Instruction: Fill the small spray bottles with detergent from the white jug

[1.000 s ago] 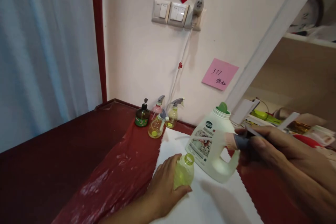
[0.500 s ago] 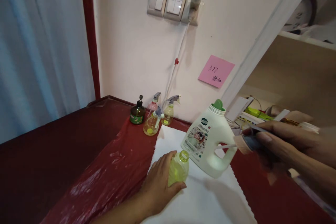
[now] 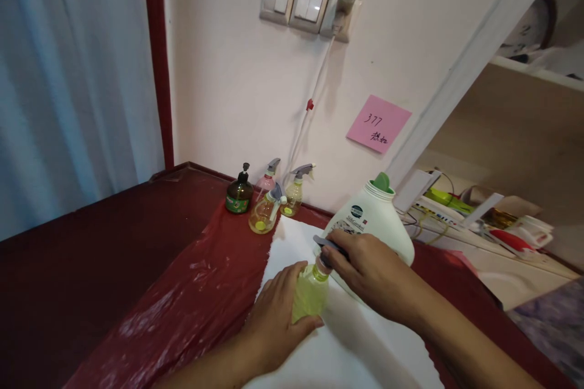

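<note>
Dark red tabletop (image 3: 91, 267) runs to a pale wall, with a curtain (image 3: 68, 85) in the upper left of the frame and a pink note (image 3: 378, 124) stuck right of centre. A shiny red plastic sheet (image 3: 205, 292) covers the middle of the tabletop, and a white sheet (image 3: 365, 346) lies over it in the lower centre.

On that white sheet I see my left hand (image 3: 274, 322) wrapped around the small bottle (image 3: 308, 295) of yellow-green liquid, holding it upright just below centre. That grip matches what I saw a second ago; the bottle sits in the same spot.

What differs is my right hand (image 3: 365, 270). A moment back it was out at the right edge of the frame, holding the spray head (image 3: 329, 247) in the air with the bottle's mouth open. Now it is at centre frame, fingers closed on the spray head, which sits right at the bottle's neck. The mouth is covered; I cannot tell whether the head is threaded on or only resting there.

Behind my right hand stands the white jug (image 3: 378, 213) with its green cap, partly hidden by it. Several little spray bottles (image 3: 264, 203) stand together at the wall, well apart from my hands.
</note>
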The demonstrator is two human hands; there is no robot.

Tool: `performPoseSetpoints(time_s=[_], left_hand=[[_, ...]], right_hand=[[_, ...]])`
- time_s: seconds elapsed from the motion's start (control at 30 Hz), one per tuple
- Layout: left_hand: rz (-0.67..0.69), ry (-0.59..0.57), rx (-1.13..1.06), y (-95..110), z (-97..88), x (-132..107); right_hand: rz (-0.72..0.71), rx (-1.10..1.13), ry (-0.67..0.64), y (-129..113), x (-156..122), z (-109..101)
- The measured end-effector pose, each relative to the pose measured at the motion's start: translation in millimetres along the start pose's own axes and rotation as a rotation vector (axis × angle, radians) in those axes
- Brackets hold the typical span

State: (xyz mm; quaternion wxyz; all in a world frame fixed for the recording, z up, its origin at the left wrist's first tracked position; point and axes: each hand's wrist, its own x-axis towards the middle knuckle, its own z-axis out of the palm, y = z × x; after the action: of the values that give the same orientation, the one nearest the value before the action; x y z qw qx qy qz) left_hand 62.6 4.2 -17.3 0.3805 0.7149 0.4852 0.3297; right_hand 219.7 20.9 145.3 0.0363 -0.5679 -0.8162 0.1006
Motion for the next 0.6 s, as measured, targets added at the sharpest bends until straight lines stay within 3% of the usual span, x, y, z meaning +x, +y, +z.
performPoseSetpoints(time_s=[0.6], left_hand=[[0.019,0.001,0.031,-5.2,4.1,0.5]], right_hand=[[-0.033,-0.034,-0.039,-1.7,0.4,0.8]])
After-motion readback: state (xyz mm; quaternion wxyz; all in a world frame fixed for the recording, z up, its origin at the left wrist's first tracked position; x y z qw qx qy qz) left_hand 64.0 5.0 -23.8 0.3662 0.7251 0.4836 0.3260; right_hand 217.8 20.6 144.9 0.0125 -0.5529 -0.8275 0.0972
